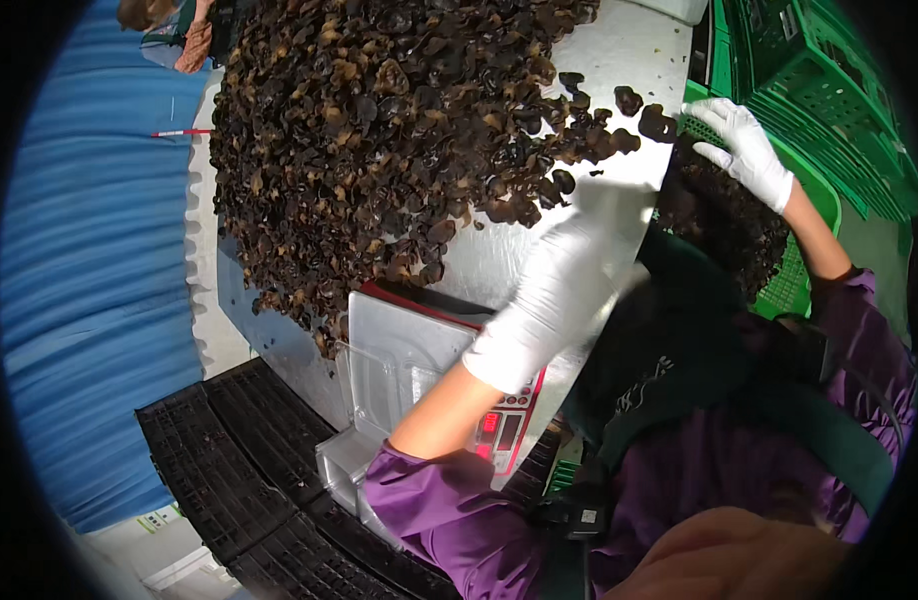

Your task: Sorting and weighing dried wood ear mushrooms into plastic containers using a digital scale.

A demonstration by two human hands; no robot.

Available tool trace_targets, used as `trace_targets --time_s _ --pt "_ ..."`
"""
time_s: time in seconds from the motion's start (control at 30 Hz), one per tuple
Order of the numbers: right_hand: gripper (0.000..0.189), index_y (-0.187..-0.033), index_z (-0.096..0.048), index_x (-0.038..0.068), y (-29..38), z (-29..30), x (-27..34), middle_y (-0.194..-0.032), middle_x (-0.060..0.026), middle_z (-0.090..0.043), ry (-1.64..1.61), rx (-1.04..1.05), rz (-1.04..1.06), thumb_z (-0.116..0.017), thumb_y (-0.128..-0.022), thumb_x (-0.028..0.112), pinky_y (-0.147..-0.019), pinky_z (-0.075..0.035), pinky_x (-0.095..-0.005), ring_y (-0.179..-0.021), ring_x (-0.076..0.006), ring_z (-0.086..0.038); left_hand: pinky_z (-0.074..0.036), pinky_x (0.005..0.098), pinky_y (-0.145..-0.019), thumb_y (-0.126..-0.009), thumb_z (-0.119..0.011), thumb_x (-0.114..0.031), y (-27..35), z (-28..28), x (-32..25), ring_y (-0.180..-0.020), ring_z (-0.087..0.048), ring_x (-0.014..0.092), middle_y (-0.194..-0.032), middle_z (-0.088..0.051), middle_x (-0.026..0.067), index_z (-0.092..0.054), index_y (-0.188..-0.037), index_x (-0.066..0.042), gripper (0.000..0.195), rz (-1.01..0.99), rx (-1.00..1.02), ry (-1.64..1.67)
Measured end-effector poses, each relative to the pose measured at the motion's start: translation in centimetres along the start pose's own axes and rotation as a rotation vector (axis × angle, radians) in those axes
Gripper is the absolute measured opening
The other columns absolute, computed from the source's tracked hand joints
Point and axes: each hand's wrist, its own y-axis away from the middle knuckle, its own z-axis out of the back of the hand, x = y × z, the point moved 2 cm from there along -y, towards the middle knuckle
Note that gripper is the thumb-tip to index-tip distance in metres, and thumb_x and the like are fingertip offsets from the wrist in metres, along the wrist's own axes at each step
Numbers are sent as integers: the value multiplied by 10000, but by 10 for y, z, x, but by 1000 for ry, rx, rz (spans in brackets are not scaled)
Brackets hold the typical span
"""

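My left hand [553, 292], white-gloved and blurred, is over the bare metal near the edge of a steel table [478, 255]; whether it holds anything cannot be told. My right hand [744, 146], also white-gloved, is above a green plastic basket [823, 195] of dark wood ear mushrooms [729, 217], its fingers apart and empty. A large heap of brown-black wood ear mushrooms [399, 112] covers much of the table. Beyond my left wrist stands a digital scale [515, 431] with red trim and lit digits, with clear plastic containers [373, 386] on and beside its plate.
Stacked green plastic crates [819, 82] stand at the upper right. Black plastic crates [234, 450] lie at the lower left, by the table. A co-worker's arm [195, 45] shows at the upper left, near blue sheeting [99, 262]. A pale container [673, 9] is at the top.
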Motion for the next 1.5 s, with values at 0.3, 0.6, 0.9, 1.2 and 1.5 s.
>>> trace_targets --time_s 0.3,0.6,0.9,1.2,1.5 --pt "1138 -1509 -204 61 -35 -80 44 -1510 -233 -273 5 64 -201 -797 -650 515 -1164 -169 -516 -1423 -390 -239 -495 397 -951 -634 -869 -294 71 143 201 -1175 -550 384 -1396 -404 296 -160 -1467 33 1142 918 -348 -685" --pt "1153 -1471 -303 46 -74 -99 67 -1477 -224 -329 -251 -15 -102 -884 -500 270 -1140 -264 -468 -1377 -399 -309 -552 464 -726 -614 -909 -241 178 177 321 -853 -658 287 -1320 -528 249 211 -1499 -130 1432 1590 -172 133" --pt "1200 -1485 -288 41 -70 -103 67 -1320 -175 -443 -318 80 -131 -893 -452 132 -1125 -269 -456 -1314 -362 -389 -479 381 -989 -470 -980 -141 166 137 433 -1129 -541 245 -1295 -484 171 -84 -1435 35 1329 595 -270 -296" --pt "1193 -1473 -301 18 -68 -105 60 -1457 -213 -370 -421 30 -113 -882 -437 125 -1120 -293 -439 -1345 -384 -360 -477 358 -927 -495 -842 -580 -22 74 312 -998 -642 278 -1028 -665 214 -586 -1103 96 945 784 100 76" --pt "1225 -1451 -324 23 -73 -105 64 -1475 -208 -364 -220 -77 77 -895 -390 241 -1123 -285 -465 -1384 -397 -328 -517 287 -535 -776 -777 -286 -25 100 185 -601 -634 139 -891 -677 132 -619 -1131 23 497 373 -14 -5"
